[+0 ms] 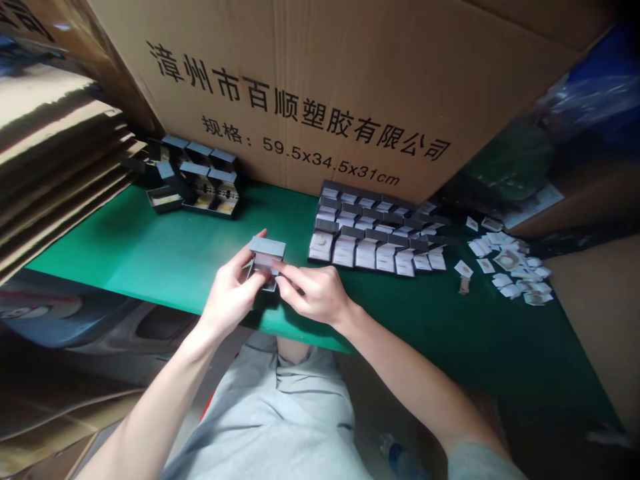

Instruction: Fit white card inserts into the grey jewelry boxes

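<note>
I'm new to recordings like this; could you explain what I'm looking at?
There is no machine: these are a person's bare hands, filmed forward and down by a camera on their head. The left hand holds a small grey hinged box, lid raised; the right hand is at its open front. On the flat green tabletop are rows of small dark open boxes with white insides, a smaller group of dark boxes with yellowish insides, and scattered small whitish pieces. Behind stands a large brown cardboard carton.
</note>
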The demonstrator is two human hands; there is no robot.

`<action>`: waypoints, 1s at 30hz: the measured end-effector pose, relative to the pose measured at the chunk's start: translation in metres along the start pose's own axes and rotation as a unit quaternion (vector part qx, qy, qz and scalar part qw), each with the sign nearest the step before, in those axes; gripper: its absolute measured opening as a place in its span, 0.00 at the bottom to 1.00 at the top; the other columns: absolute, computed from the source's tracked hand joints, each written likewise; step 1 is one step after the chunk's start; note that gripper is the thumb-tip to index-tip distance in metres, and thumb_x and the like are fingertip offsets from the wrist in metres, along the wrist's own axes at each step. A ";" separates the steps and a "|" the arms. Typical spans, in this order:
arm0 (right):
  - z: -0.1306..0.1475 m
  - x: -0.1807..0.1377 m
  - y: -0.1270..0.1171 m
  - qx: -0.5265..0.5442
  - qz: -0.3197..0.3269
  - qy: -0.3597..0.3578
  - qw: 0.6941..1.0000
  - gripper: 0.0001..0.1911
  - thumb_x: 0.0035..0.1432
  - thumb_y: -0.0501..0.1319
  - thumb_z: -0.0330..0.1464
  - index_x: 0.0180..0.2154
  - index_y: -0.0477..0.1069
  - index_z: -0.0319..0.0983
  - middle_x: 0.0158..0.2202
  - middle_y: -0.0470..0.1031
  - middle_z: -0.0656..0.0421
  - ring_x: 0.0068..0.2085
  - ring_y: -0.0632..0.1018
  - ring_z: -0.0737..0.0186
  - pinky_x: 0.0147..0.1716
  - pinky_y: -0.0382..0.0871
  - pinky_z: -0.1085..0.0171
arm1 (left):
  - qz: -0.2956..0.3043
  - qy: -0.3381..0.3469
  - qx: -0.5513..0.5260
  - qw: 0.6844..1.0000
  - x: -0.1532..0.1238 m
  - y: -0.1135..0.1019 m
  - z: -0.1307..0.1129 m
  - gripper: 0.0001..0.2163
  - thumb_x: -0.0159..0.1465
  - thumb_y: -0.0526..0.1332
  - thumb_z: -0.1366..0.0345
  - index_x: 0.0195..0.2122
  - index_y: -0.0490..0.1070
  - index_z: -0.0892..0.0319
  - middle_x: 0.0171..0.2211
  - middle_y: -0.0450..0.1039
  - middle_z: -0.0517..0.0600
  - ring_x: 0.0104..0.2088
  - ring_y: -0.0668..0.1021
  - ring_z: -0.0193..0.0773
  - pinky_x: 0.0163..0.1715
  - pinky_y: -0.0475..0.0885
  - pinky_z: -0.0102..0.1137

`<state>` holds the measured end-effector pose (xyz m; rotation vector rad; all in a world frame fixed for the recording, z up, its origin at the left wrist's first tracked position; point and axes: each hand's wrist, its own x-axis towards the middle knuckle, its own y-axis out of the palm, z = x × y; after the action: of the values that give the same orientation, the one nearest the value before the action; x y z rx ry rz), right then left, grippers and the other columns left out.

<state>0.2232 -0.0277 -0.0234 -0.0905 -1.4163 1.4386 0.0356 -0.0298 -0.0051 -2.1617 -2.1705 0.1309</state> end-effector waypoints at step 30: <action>0.010 0.004 -0.003 -0.102 0.155 0.001 0.983 0.31 0.67 0.57 0.30 0.70 0.62 0.38 0.28 0.83 0.64 0.23 0.79 0.64 0.21 0.55 0.61 | 0.002 0.042 0.082 0.996 -0.004 0.001 -0.005 0.32 0.63 0.66 0.57 0.69 0.67 0.57 0.57 0.79 0.55 0.53 0.81 0.49 0.55 0.77 0.38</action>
<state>0.2163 -0.0328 -0.0158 -0.4599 -1.5963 1.5357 0.0376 -0.0336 0.0001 -2.0441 -2.0343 0.2078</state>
